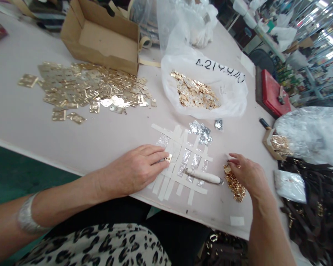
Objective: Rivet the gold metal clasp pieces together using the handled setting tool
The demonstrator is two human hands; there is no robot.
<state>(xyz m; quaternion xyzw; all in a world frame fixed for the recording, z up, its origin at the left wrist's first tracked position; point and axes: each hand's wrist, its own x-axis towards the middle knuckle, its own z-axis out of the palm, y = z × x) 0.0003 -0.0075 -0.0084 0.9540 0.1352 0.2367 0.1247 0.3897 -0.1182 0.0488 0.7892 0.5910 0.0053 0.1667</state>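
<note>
My left hand [144, 164] rests on the taped patch of the table, its fingertips closed on a small gold metal plate [168, 158]. At the right, my right hand [246, 171] is over a heap of tiny gold metal pieces [234, 184]. Its thumb and fingers are drawn together, and whatever is between them is too small to make out. Between the hands lies a white-wrapped stick [204, 176]. Strips of masking tape [169, 183] cross over clear plastic beneath it. Just beyond are silvery discs [201, 132] in a loose cluster.
Flat gold plates [80, 87] spread over the table's left side, before an open cardboard box [100, 61]. A white plastic bag [233, 96] holds more gold pieces. Farther right are a red box [274, 94], a small tray of gold bits [280, 144] and dark straps [310, 221].
</note>
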